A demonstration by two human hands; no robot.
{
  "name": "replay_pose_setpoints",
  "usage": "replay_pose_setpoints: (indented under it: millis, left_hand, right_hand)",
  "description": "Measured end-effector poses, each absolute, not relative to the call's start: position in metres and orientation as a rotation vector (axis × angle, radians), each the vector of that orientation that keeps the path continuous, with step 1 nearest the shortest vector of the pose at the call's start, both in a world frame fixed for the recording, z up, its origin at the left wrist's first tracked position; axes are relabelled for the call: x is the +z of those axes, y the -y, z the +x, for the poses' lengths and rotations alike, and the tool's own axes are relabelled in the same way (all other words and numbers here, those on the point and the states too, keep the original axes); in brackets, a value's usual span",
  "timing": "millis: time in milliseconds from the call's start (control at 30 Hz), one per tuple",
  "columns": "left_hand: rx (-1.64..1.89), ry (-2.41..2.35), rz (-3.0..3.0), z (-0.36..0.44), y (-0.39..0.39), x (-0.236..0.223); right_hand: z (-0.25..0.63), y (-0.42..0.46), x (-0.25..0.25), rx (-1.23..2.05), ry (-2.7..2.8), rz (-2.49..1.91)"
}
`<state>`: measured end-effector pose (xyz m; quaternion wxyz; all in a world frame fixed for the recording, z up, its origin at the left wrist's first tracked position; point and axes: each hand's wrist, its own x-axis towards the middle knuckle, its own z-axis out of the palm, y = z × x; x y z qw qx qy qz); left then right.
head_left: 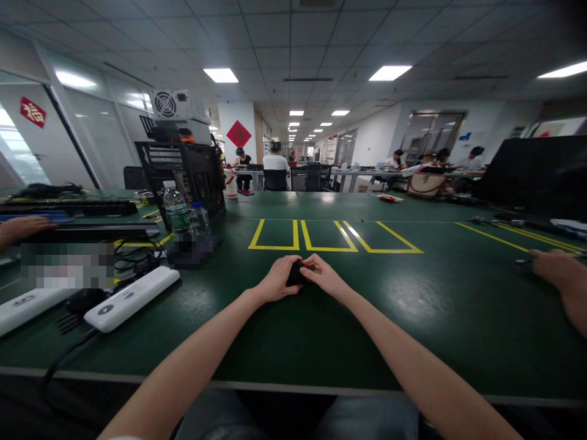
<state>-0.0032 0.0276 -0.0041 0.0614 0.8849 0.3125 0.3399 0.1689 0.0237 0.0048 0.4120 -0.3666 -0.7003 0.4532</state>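
My left hand [277, 279] and my right hand [323, 275] meet over the green table [321, 330], a little ahead of me. Both are closed around one small black object [296, 274] held between them; its shape is mostly hidden by my fingers. The hands rest on or just above the table top, just short of the yellow outlined boxes [330, 235] painted on it.
Two white power strips [131, 297] with cables lie at the left, behind them water bottles [177, 209] and an open black computer case [188, 171]. Another person's hand [557, 269] rests at the right edge, another's [21, 227] at the far left. A dark monitor [536, 174] stands right.
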Motion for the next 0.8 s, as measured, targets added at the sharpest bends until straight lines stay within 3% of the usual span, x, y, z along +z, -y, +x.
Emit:
replay_pose_setpoints:
  millis: [800]
  left_hand:
    - [1.029,-0.957,2.671,-0.0023,-0.0296,-0.006]
  right_hand:
    - [0.166,-0.03,-0.0012,1.239,1.652,-0.943]
